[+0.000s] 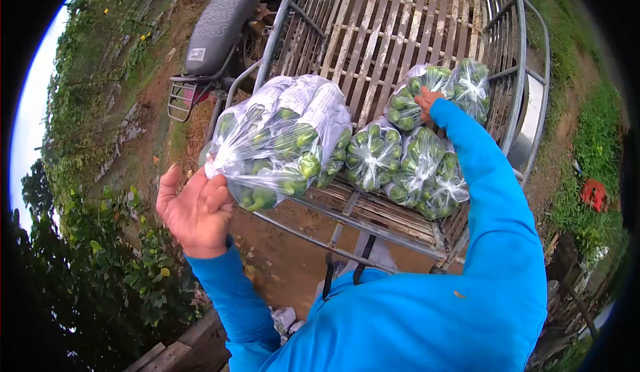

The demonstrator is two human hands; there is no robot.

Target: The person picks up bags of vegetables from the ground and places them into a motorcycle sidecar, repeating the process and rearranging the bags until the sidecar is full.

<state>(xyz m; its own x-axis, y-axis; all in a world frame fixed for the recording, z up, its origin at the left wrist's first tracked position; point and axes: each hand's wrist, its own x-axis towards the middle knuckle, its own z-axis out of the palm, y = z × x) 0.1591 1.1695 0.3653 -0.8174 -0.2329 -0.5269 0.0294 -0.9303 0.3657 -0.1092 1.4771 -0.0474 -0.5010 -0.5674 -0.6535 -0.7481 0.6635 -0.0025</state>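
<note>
My left hand (199, 213) is closed at the gathered neck of a large clear plastic bag (287, 142), with one finger sticking out. That bag bulges with round green produce and printed paper, and leans over the near left corner of the slatted cart (380, 35). My right hand (428, 103) reaches into the cart and grips a smaller bag of green produce (404, 110); its fingertips are partly hidden. Beside it, against the right rail, sits another bag (472, 91). Nearer me lie a bag (373, 156), a second bag (420, 162) and a third bag (445, 189).
Metal rails (520, 59) enclose the cart's sides. A motorbike seat (223, 19) with a small rear rack (183, 99) stands at the left. Leafy plants (127, 259) grow at the lower left. A red object (593, 195) lies on the grass at the right.
</note>
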